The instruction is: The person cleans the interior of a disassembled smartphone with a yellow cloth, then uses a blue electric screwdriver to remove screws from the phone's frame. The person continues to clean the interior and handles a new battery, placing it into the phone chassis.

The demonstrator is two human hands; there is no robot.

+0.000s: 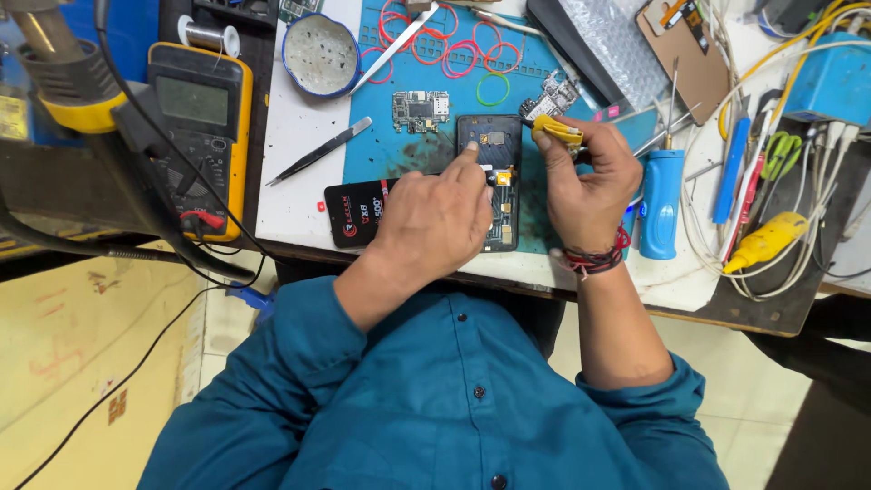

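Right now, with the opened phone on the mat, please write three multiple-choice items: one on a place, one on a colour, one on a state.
1. Where do the tweezers lie?
A. on the white surface left of the blue mat
B. inside the round tin
C. on the yellow multimeter

2. What colour is the thick tool handle beside the right hand?
A. red
B. blue
C. black

3. What is the state of the phone?
A. closed
B. opened, inner parts showing
C. wrapped in plastic

Answers:
1 A: the tweezers rest on bare white surface at the mat's left edge.
2 B: the handle standing right of that hand is plain blue.
3 B: the left hand has a finger on the exposed inside, while the right hand holds a small yellow piece.
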